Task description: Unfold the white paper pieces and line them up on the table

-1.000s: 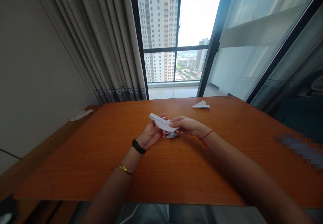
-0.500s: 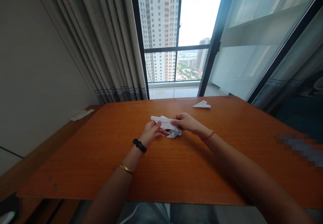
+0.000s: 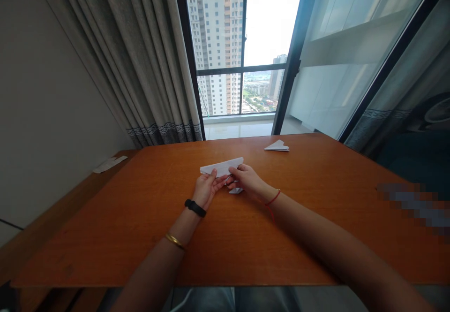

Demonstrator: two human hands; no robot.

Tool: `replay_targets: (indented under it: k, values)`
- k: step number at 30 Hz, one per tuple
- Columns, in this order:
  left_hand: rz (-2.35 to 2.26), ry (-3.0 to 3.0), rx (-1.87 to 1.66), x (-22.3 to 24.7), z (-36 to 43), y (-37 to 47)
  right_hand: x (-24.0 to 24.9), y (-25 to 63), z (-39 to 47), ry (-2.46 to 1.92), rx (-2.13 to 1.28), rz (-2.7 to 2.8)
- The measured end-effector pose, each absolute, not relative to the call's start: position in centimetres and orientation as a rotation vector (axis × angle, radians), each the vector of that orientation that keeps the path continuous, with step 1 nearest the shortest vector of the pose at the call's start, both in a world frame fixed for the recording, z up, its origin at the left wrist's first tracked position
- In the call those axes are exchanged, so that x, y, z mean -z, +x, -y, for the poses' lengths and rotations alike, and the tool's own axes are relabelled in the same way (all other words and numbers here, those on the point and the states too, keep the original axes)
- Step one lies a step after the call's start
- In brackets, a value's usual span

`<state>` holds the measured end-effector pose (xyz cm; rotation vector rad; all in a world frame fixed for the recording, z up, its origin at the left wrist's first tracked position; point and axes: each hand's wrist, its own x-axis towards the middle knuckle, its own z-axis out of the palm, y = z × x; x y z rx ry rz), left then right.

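Note:
Between both hands, above the table, is a long strip of folded white paper point(image 3: 222, 167). My left hand point(image 3: 207, 186) pinches its lower left part, thumb on top and fingers beneath. The thumb and fingers of my right hand point(image 3: 243, 179) grip its right part. Under the hands a second folded white paper piece point(image 3: 236, 190) lies on the table, mostly hidden by my right hand. Farther back on the right rests a folded white paper plane point(image 3: 277, 146).
The brown wooden table point(image 3: 140, 237) spreads out in front of me. On a ledge at the left lies a flat pale paper point(image 3: 109, 164). Behind the table are a grey curtain point(image 3: 154, 68) and a window. A pixelated patch covers something at the right edge.
The folded paper has shifted left and now slants up to the right. My right hand has moved left, covering more of the piece below. The whole view has shifted slightly.

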<state>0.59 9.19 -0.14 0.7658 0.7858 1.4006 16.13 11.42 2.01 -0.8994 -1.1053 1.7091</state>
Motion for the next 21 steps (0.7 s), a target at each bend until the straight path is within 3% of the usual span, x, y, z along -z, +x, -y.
replay_targets:
  k: [10, 21]
  values:
    - [-0.534, 1.011, -1.302, -1.2, -8.6, -0.2, -2.8, 17.0, -12.0, -0.861, -2.066, 0.922]
    - [-0.531, 0.878, -1.314, -0.8, -8.8, -0.5, -2.3, 16.8, -11.8, -0.745, -1.884, 1.02]
